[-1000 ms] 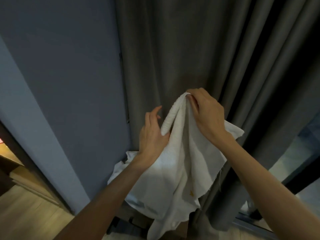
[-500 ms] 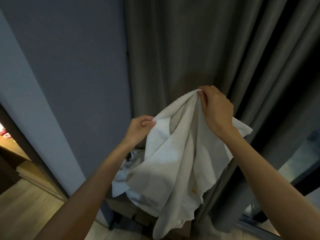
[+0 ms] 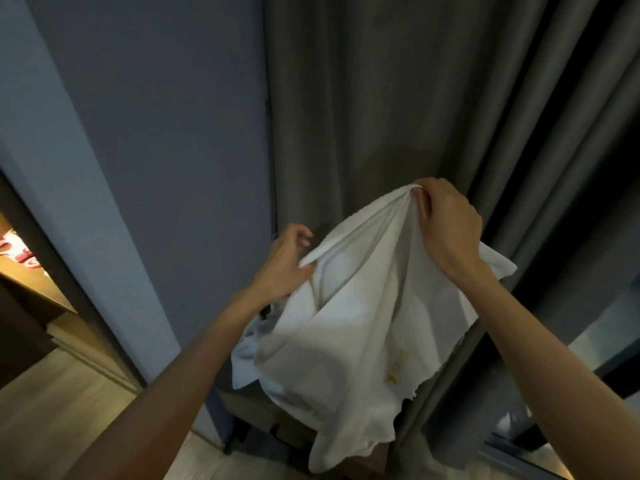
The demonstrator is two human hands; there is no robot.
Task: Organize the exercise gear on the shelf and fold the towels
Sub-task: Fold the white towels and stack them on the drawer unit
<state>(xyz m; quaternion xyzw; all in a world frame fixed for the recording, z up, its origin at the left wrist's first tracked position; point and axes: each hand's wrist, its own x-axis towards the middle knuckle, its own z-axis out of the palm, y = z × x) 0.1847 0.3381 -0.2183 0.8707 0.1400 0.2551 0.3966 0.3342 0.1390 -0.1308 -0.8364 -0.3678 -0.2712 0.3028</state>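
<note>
— At five o'clock, before the curtain (image 3: 381,98), the towel (image 3: 346,323) hangs; right hand (image 3: 446,230) pinching its top, left hand (image 3: 284,268) gripping an edge.
— Soft, light, floppy. Take it by two corners.

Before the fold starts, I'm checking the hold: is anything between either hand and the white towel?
Nothing visible. The right hand pinches the white towel at the top; the left hand holds its edge lower down.
</note>
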